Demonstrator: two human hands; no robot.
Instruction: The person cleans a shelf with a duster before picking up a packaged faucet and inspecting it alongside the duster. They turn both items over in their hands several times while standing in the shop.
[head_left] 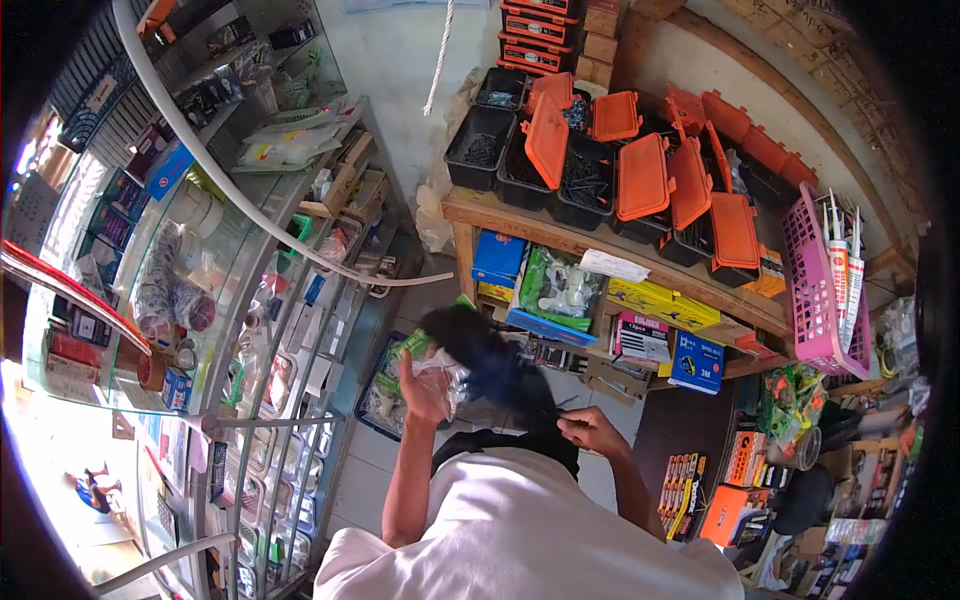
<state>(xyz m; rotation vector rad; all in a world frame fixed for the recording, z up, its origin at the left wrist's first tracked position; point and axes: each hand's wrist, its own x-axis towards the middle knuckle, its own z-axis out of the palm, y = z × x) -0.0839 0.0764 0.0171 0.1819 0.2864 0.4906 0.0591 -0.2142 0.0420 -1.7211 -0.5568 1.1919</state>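
Observation:
My left hand [428, 390] is raised in front of my body, its fingers closed round a clear plastic packet [452, 378] with a bright green part at its top. Across the packet's right side lies a dark, soft, cloth-like thing [500, 370], black and navy and smeared by motion. Its lower right end is pinched between the thumb and fingers of my right hand [592, 430]. Beneath my left hand, on the tiled floor, a tray [368, 405] of packaged goods is partly covered by my arm.
A wooden shelf [620, 245] ahead carries black bins with orange lids [642, 175] full of fasteners. Boxes [697, 360] sit below it. At right hangs a pink basket [815, 290] with sealant tubes [845, 285]. Glass display cases [230, 300] stand left, crossed by a white hose [200, 140].

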